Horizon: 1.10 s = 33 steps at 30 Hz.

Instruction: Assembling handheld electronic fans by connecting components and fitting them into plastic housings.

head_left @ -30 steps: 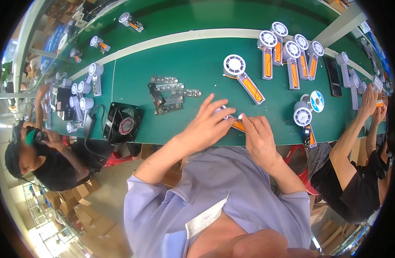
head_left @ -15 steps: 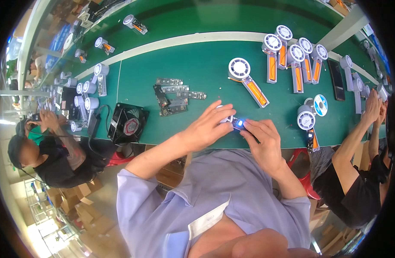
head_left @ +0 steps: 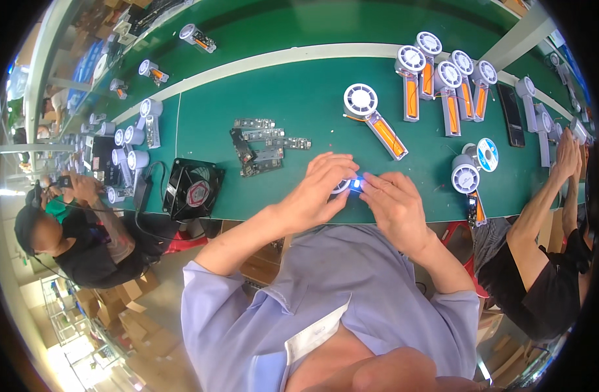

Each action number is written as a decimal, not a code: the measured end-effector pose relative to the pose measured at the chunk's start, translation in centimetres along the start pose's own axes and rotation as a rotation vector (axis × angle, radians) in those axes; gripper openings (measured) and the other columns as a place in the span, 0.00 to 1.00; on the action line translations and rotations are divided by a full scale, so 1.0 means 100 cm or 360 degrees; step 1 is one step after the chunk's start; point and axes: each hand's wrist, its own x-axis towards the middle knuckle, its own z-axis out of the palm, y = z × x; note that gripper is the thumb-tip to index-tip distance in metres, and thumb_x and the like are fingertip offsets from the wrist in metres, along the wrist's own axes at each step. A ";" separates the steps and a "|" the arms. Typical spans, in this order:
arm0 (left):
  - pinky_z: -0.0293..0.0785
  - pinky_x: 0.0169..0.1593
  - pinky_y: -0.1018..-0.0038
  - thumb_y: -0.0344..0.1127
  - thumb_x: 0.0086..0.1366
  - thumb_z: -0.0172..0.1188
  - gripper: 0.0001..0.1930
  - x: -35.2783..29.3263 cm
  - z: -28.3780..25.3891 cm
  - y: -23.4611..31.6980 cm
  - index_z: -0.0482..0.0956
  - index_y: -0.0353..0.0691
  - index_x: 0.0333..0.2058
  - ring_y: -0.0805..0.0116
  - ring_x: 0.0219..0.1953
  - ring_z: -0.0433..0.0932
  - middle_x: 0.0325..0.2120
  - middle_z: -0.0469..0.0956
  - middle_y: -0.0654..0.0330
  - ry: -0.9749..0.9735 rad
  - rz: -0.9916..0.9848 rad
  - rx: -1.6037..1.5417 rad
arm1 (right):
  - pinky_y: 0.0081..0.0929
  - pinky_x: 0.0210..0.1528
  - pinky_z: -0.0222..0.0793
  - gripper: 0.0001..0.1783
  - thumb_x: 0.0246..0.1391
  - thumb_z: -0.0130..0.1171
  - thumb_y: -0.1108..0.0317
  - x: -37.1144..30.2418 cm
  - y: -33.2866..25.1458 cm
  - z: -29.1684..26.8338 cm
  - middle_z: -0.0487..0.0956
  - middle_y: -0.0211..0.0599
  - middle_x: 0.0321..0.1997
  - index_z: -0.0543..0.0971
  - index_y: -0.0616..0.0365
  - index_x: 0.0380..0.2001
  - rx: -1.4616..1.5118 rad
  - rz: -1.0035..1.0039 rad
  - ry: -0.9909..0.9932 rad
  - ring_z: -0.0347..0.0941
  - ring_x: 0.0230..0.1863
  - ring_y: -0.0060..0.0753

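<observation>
**Spotter:** Widest first?

**Me:** Green-topped bench (head_left: 273, 81), right across my head view. My piece is over its near edge, in front of the chest: a pale lilac, round-headed plastic handheld fan (head_left: 342, 187), mostly covered by fingers. Can't tell whether it touches the bench.

**Spotter:** Likely feel?

**Me:** Judging by a lilac fan with an orange-filled open handle (head_left: 384, 131), lying just beyond: light, stiff shell, perhaps slippery where smooth. Exposed insides I'd rate fragile.

**Spotter:** Hands?

**Me:** Left grip (head_left: 327, 185) curled round the fan's head, thumb on the near side, holding it. Right grip (head_left: 397, 204) has fingertips bunched at the handle part; they hide what they meet, so can't tell if they pinch.

**Spotter:** Smallest?

**Me:** Blue-white glowing light (head_left: 357, 184) between the two sets of fingertips. On the neighbouring fan, a thin orange-red wire (head_left: 355, 118); any like it here would tear easily.

**Spotter:** Best hold?

**Me:** Head's rounded shell, plus the handle's plastic side walls. Modest squeeze, nothing pressing on the lit part.
</observation>
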 end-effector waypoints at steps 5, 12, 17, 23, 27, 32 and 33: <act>0.63 0.71 0.45 0.22 0.62 0.68 0.18 -0.006 0.003 -0.008 0.78 0.39 0.50 0.49 0.66 0.75 0.58 0.78 0.53 0.0023 0.0078 0.0070 | 0.43 0.52 0.79 0.13 0.54 0.69 0.76 0.005 -0.005 0.000 0.86 0.49 0.50 0.85 0.66 0.43 0.0049 0.0073 -0.0023 0.82 0.51 0.51; 0.64 0.71 0.33 0.26 0.59 0.67 0.10 -0.019 0.003 -0.020 0.84 0.35 0.40 0.46 0.69 0.73 0.61 0.77 0.48 0.0017 0.0749 0.0734 | 0.42 0.50 0.82 0.11 0.61 0.67 0.75 0.010 -0.002 -0.015 0.86 0.56 0.49 0.85 0.70 0.44 0.0541 0.0516 -0.0150 0.85 0.47 0.58; 0.67 0.70 0.35 0.27 0.60 0.66 0.15 -0.020 0.002 -0.011 0.85 0.35 0.47 0.47 0.68 0.74 0.60 0.78 0.48 -0.0026 0.0691 0.0876 | 0.38 0.47 0.82 0.12 0.61 0.68 0.74 0.015 -0.002 -0.022 0.87 0.56 0.47 0.85 0.71 0.45 0.0689 0.0666 -0.0205 0.86 0.45 0.56; 0.70 0.69 0.37 0.30 0.60 0.65 0.14 -0.012 0.001 -0.008 0.85 0.34 0.45 0.48 0.64 0.77 0.56 0.80 0.49 0.0002 0.0732 0.0956 | 0.35 0.44 0.81 0.13 0.63 0.68 0.72 0.018 -0.004 -0.026 0.87 0.55 0.48 0.85 0.71 0.46 0.0765 0.0831 -0.0213 0.86 0.42 0.51; 0.68 0.71 0.38 0.28 0.60 0.64 0.17 -0.015 0.002 -0.006 0.85 0.34 0.49 0.47 0.67 0.74 0.60 0.78 0.50 -0.0035 0.0678 0.0943 | 0.34 0.43 0.80 0.12 0.63 0.68 0.72 0.018 -0.004 -0.026 0.87 0.55 0.48 0.85 0.70 0.46 0.0764 0.0829 -0.0218 0.86 0.41 0.50; 0.67 0.72 0.40 0.28 0.59 0.65 0.17 -0.014 0.001 0.008 0.85 0.35 0.48 0.49 0.67 0.74 0.60 0.78 0.52 -0.0159 0.0540 0.1100 | 0.35 0.48 0.81 0.12 0.62 0.68 0.73 0.011 -0.005 -0.022 0.87 0.53 0.49 0.85 0.69 0.46 0.0725 0.0806 -0.0186 0.86 0.45 0.51; 0.66 0.72 0.41 0.28 0.59 0.65 0.16 -0.011 0.001 0.009 0.86 0.36 0.48 0.49 0.67 0.74 0.60 0.78 0.52 -0.0193 0.0522 0.1076 | 0.36 0.49 0.82 0.12 0.61 0.69 0.73 0.005 -0.004 -0.017 0.87 0.53 0.49 0.86 0.69 0.46 0.0681 0.0740 -0.0107 0.86 0.46 0.52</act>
